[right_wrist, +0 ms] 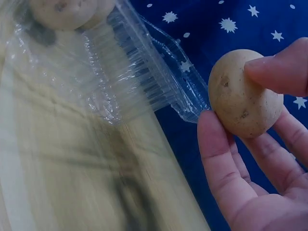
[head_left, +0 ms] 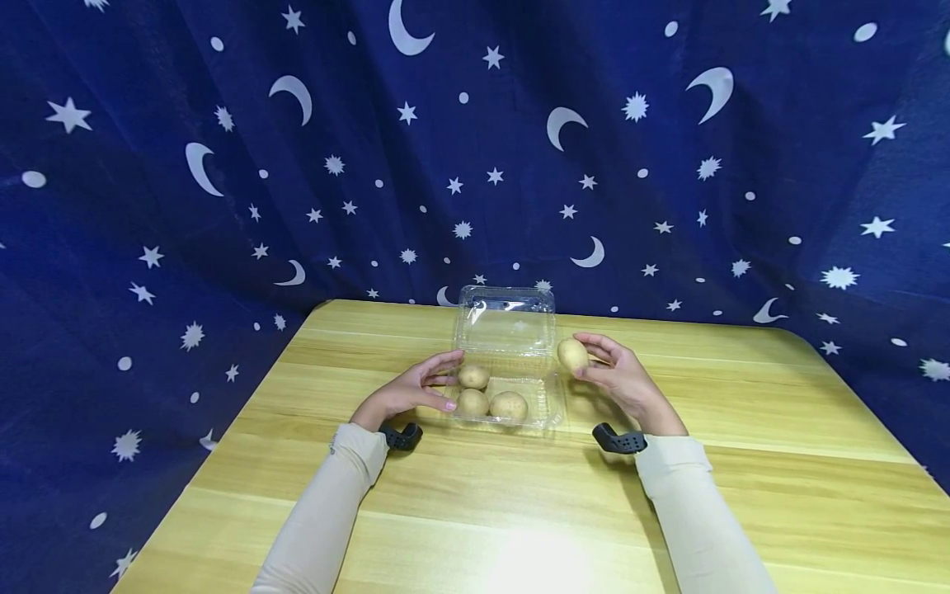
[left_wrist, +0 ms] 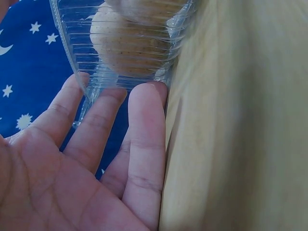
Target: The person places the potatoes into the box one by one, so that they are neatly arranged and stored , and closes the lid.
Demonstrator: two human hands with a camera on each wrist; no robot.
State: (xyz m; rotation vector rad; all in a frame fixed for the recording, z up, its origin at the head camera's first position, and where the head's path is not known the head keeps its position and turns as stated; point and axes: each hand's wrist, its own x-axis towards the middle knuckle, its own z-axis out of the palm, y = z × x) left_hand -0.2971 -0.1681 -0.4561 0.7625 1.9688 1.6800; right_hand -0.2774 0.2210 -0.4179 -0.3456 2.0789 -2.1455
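Note:
A clear plastic clamshell box (head_left: pixel 545 396) lies on the table with its lid (head_left: pixel 505 322) raised at the back. Inside it are three potatoes, one at the back left (head_left: pixel 473 377), one at the front left (head_left: pixel 472 403) and one at the front middle (head_left: pixel 509 407). My left hand (head_left: pixel 416 388) rests at the box's left side, its fairly straight fingertips right at the ribbed wall (left_wrist: pixel 79 43). Just beyond the box's right edge, my right hand (head_left: pixel 623 378) holds another potato (right_wrist: pixel 245 94) between thumb and fingers, raised above the table.
The wooden table (head_left: pixel 445 511) extends around the box on all sides. A dark blue curtain (head_left: pixel 505 148) with moons and stars hangs behind the table and along its left. Each wrist wears a black strap mount, left (head_left: pixel 401 437) and right (head_left: pixel 619 440).

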